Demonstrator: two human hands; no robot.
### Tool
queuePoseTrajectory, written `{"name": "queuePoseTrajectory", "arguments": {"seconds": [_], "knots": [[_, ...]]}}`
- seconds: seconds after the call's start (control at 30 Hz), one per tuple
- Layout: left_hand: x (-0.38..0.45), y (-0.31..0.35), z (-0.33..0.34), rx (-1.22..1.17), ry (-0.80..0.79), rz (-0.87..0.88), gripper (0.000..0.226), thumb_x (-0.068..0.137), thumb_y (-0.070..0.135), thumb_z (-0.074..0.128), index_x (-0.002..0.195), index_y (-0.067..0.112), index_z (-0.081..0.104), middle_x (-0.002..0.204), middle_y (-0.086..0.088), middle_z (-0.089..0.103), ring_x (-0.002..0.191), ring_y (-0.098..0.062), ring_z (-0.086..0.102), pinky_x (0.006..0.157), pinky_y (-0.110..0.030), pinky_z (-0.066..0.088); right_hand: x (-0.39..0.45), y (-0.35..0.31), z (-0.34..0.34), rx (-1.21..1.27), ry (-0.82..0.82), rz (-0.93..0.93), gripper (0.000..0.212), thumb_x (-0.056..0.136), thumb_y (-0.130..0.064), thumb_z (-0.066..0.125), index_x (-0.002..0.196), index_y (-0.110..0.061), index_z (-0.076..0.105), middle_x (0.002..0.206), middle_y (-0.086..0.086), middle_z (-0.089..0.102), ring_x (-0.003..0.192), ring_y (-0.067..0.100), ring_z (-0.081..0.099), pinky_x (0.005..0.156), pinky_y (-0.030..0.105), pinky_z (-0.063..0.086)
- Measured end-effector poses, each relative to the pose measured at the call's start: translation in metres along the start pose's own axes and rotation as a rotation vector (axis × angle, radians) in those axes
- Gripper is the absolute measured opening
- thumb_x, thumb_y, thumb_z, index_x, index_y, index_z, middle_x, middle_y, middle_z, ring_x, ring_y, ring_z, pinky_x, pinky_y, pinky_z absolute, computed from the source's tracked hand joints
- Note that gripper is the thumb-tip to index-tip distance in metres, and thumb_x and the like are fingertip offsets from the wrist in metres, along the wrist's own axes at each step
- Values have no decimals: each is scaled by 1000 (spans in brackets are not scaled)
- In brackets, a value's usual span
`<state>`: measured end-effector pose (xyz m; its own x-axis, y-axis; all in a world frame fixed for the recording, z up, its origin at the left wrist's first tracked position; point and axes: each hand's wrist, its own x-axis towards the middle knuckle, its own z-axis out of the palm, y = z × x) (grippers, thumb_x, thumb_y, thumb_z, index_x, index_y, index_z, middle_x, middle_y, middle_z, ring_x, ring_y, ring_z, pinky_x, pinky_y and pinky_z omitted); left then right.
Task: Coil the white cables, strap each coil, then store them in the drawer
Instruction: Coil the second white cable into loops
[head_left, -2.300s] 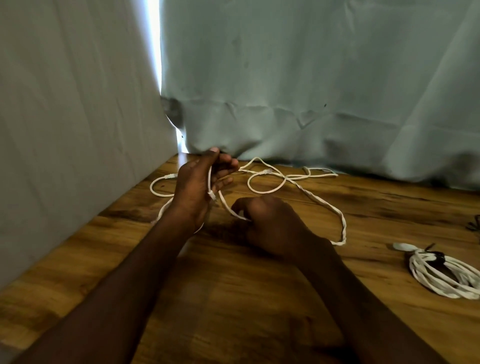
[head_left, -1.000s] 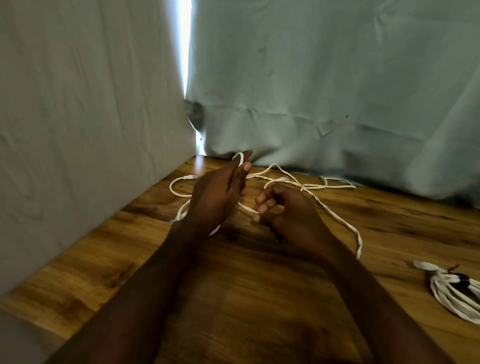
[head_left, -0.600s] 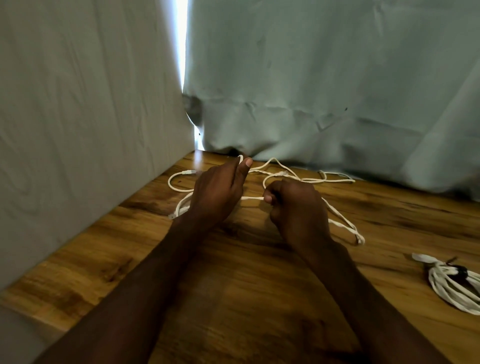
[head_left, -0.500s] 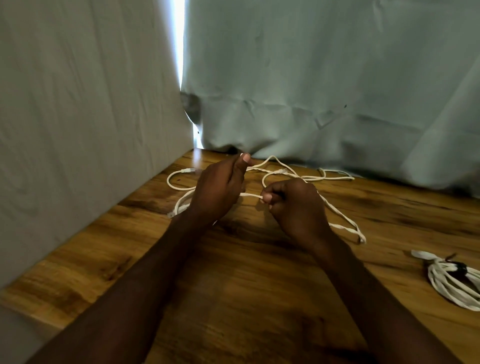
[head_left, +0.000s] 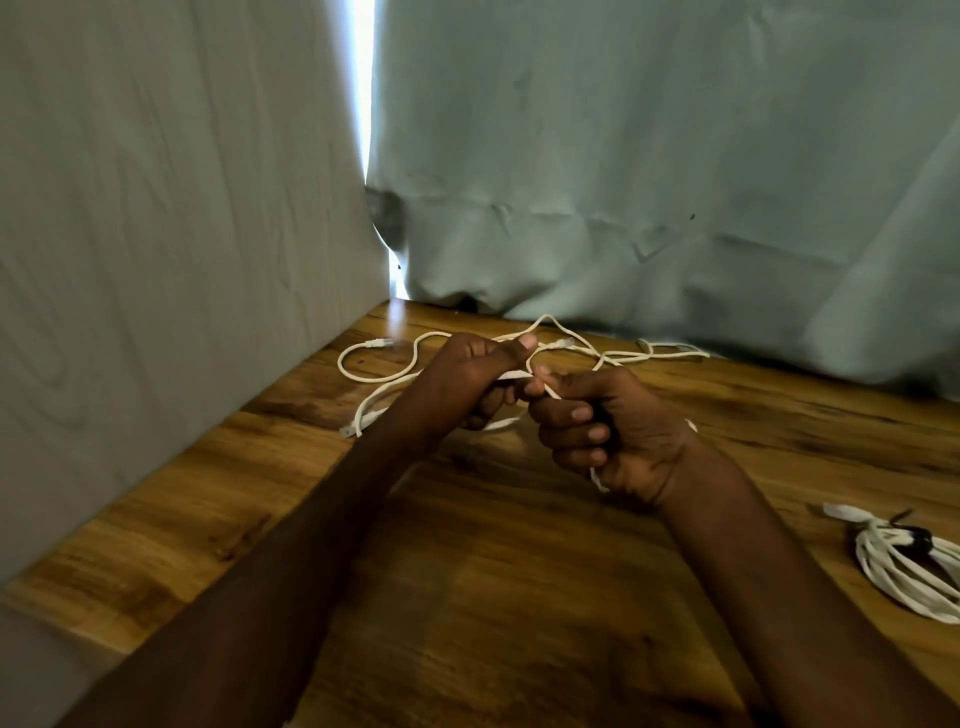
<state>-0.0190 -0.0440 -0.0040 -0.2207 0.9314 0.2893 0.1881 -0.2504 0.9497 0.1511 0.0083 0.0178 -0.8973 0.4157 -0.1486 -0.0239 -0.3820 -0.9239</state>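
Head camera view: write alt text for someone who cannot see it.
Two bare hands work a loose white cable above a wooden table: the left hand and right hand both grip it close together. A coiled white cable bound with a dark strap lies at the right; grey cloth hangs behind.

Desk (head_left: 519, 597): wood-grain top, brown, smooth, with a slight sheen near the far corner. Loose white cable (head_left: 374, 376): smooth matt jacket, looks plastic. Coiled cable (head_left: 904, 571): same white jacket, bound by a dark strap (head_left: 917, 535), material unclear. Backdrop curtain (head_left: 649, 156): pale grey-green cloth, matt, creased.
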Motion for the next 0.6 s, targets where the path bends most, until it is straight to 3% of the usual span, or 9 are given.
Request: {"name": "queuePoseTrajectory", "arguments": {"seconds": [0.07,0.13,0.2,0.27,0.4,0.5,0.6], "knots": [[1,1,0,-26,-30,-34,71,102,47,53,77,-20,54,45,-5,29,39,-12,20,43,-17,17,-3,-3,-2,-67,51,-63,26,100,-33,51,86,-12,59,52,-7,34,39,5,28,37,19,23],[1,2,-3,-64,-51,-57,68,101,51,50,65,-6,55,44,-3,24,37,-11,18,42,-17,16,-3,-4,-4,-175,127,-155,26,93,-35,63,89,-10,66,57,-4,42,47,9,36,44,22,32],[1,2,-7,-88,-63,-85,63,100,55,48,58,9,52,43,-2,22,35,-11,18,42,-18,14,2,-2,-12,-474,336,-331,17,89,-26,76,91,-10,75,61,-1,58,53,11,50,53,25,43],[1,1,-7,-116,-90,-117,59,102,53,47,61,11,51,44,-1,21,34,-11,16,40,-18,13,7,1,-20,-872,586,-601,8,84,-24,83,87,-18,80,67,-7,69,59,7,59,60,28,47],[1,2,-3,-275,-218,-228,47,105,45,45,70,13,48,46,4,22,34,-10,15,36,-22,12,12,11,-23,-1330,796,-1020,6,91,-28,76,93,-23,80,86,-5,74,76,16,68,68,39,52],[3,2,-5,-430,-308,-256,42,106,40,42,74,13,50,45,5,20,33,-10,19,36,-21,17,12,11,-22,-1433,959,-984,16,95,-32,66,92,-22,78,82,0,76,75,26,69,65,41,52],[6,0,-4,-568,-328,-245,35,106,34,41,81,12,52,45,7,22,34,-7,21,42,-24,12,21,14,-24,-1272,957,-771,25,93,-37,59,77,-25,74,64,1,69,62,30,67,60,44,53]]}}
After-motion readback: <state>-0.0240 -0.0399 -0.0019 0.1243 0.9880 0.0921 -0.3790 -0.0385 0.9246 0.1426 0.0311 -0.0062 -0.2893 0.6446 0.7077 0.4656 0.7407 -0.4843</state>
